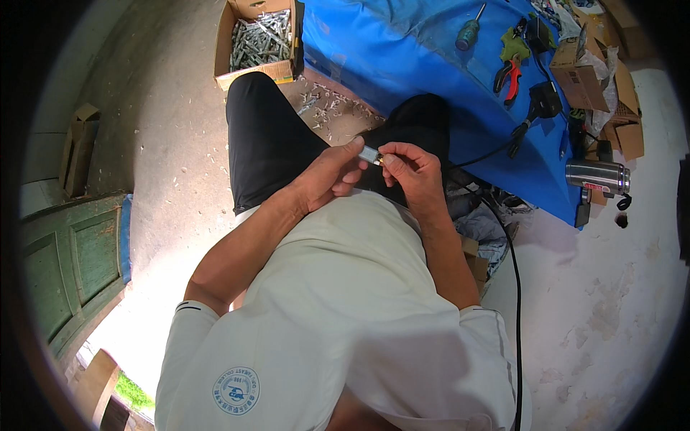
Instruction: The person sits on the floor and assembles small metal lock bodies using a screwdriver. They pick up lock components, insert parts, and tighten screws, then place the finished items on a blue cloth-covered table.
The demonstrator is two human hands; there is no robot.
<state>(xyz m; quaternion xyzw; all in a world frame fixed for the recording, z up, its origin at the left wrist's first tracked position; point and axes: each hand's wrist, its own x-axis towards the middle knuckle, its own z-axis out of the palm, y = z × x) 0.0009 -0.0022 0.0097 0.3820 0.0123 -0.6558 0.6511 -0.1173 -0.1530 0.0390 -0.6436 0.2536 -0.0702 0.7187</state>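
Observation:
Above my lap, my left hand is closed on one end of a small, pale grey metal piece. It looks like a short flat block, held between thumb and fingers. My right hand pinches at the other end of the piece, where a tiny brass-coloured bit shows by the fingertips. Fingers cover part of both ends, and the piece's exact kind is too small to make out. The two hands are close together, joined by the piece.
Beyond my left knee stands a cardboard box full of metal parts. Small scraps litter the floor. The blue-covered table bears a screwdriver, red-handled pliers and a black adapter. A steel flask and black cable are at right.

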